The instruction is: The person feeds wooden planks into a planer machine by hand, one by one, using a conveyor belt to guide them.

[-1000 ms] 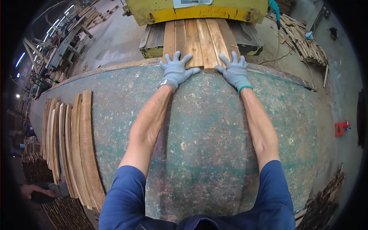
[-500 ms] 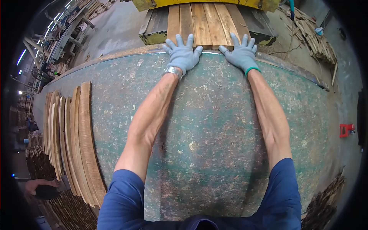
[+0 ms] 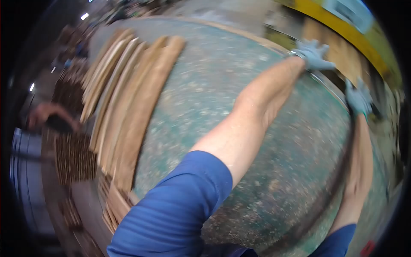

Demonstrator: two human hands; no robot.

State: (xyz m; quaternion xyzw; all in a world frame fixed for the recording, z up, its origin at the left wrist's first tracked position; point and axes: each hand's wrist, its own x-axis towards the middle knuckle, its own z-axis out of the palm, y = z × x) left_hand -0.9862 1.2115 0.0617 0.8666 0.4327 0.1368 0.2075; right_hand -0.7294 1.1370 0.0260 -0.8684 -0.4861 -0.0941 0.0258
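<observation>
Both of my hands wear light grey-blue gloves and reach to the far right edge of the worn green table [image 3: 239,107]. My left hand [image 3: 316,55] is open with fingers spread, at the near end of several wooden boards [image 3: 342,49] lying side by side. Close to the same ends, lower right, is my right hand [image 3: 359,98], open and a little blurred. Whether either palm presses on the wood cannot be made out. The boards run under a yellow machine [image 3: 314,10].
A row of long wooden planks [image 3: 145,111] lies on the table's left side. Beyond that edge are a stack of wood pieces [image 3: 75,158] and part of another person, an arm [image 3: 53,113]. A grey-blue panelled surface [image 3: 28,180] stands at far left.
The view has swung left, so the boards, machine and both hands now appear further right and the plank row sits nearer the middle. Both hands stay open by the board ends.
</observation>
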